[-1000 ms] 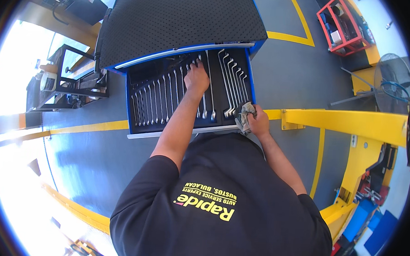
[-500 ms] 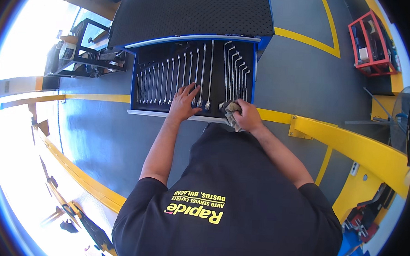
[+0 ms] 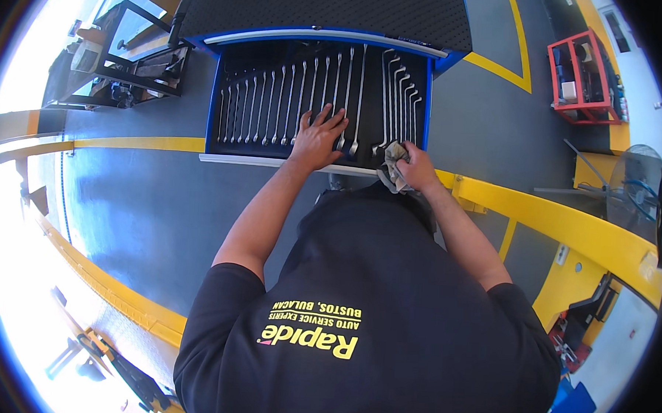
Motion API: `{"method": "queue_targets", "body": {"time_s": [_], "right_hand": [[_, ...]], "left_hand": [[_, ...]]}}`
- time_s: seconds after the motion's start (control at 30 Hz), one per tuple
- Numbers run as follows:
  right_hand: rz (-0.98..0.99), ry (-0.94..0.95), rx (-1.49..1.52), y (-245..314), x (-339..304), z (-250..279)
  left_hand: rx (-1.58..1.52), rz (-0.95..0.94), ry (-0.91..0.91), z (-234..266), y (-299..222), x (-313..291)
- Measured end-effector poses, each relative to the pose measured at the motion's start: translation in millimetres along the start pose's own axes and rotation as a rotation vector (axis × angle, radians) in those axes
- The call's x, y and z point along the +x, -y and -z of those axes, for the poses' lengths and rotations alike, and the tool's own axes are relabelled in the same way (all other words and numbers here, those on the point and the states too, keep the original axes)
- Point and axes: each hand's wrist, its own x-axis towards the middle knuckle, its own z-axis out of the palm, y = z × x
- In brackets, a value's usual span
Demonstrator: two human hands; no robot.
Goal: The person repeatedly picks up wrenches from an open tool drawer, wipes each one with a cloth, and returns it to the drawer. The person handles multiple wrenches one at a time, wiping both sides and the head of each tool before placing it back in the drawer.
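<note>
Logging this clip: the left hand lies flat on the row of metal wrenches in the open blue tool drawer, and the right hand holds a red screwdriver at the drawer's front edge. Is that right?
Not quite. The head view shows the right hand clutching a crumpled greyish cloth rag, not a red screwdriver. The rest stands: the left hand lies flat on the row of metal wrenches in the open blue tool drawer.

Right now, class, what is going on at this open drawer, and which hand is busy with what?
A person leans over an open blue tool drawer holding a row of wrenches sorted by size. The left hand lies spread on the wrenches near the drawer's front middle. The right hand grips a crumpled rag at the drawer's front right corner, beside the offset wrenches.
</note>
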Motion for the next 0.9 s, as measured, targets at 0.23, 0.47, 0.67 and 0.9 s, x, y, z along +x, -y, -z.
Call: {"method": "queue_targets", "body": {"time_s": [0.23, 0.47, 0.67, 0.9], "right_hand": [[-0.05, -0.056, 0.011, 5.7, -1.8, -1.9], [-0.062, -0.147, 0.065, 7.1, -5.6, -4.3], [-0.054, -0.171, 0.12, 9.9, -10.1, -4.0], [-0.038, -0.194, 0.166, 9.3, -14.3, -6.2]], "left_hand": [[-0.033, 0.053, 0.011, -8.4, -2.5, 3.3], [-0.156, 0.028, -0.109, -0.7, -13.8, 2.6], [0.062, 0.032, 0.003, -2.1, -48.3, 9.1], [-0.16, 0.177, 0.063, 50.1, -62.3, 16.8]]}}
